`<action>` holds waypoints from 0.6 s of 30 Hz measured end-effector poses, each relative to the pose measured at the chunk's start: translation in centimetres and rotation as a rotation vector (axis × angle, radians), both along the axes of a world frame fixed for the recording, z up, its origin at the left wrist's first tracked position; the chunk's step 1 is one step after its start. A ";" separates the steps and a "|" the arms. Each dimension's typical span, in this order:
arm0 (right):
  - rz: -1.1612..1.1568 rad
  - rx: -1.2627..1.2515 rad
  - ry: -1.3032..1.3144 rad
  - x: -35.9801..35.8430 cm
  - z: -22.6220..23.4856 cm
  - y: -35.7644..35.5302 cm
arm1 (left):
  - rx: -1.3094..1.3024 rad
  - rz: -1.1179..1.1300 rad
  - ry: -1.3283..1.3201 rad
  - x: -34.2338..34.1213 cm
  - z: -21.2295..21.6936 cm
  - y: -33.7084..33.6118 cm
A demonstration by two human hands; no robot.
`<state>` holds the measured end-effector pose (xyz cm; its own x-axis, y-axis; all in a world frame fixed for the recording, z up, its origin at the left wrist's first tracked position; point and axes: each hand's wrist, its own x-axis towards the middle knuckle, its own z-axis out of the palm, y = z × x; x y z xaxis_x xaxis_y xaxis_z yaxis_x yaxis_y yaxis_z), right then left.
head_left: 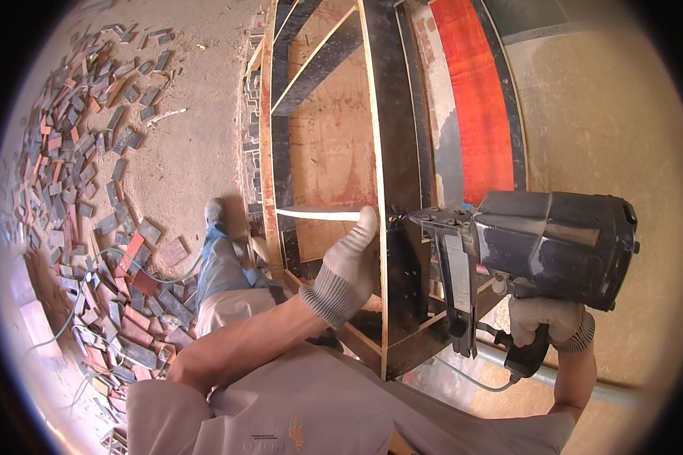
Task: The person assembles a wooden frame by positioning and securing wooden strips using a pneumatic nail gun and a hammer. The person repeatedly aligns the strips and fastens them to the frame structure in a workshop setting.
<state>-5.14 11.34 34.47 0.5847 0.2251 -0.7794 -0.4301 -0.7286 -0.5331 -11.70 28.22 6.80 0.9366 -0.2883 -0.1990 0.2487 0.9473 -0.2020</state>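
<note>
Both gloved, right grip (542,320) clasps a nail gun (550,243); left grip (350,262) touches a crosspiece (315,214), closure unclear

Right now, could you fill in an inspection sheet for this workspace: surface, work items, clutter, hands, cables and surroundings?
Surface: dusty brown floor, littered at the left.
Work items: wooden frame with black-faced boards and a pale-edged crosspiece; black nail gun, nose toward the frame's side, contact unclear.
Clutter: heaped black and reddish offcuts.
Hands: both gloved; left hand at the crosspiece's right end, fingers partly hidden; right hand grips the nail gun.
Cables: greenish hose across the offcuts; thin line below the gun; whether they join is hidden.
Surroundings: red panel, tan surface at the right.
</note>
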 end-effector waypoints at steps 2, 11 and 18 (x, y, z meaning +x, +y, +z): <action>0.013 -0.019 -0.016 0.1 -0.2 -0.2 | 0.002 0.003 0.080 0.0 -1.1 -0.2; -0.064 0.013 -0.023 0.8 -0.4 -0.7 | 0.706 0.058 0.059 -3.7 -3.6 2.3; 0.058 -0.019 -0.101 0.5 -0.4 0.7 | 2.075 0.349 -0.325 2.6 -2.7 4.5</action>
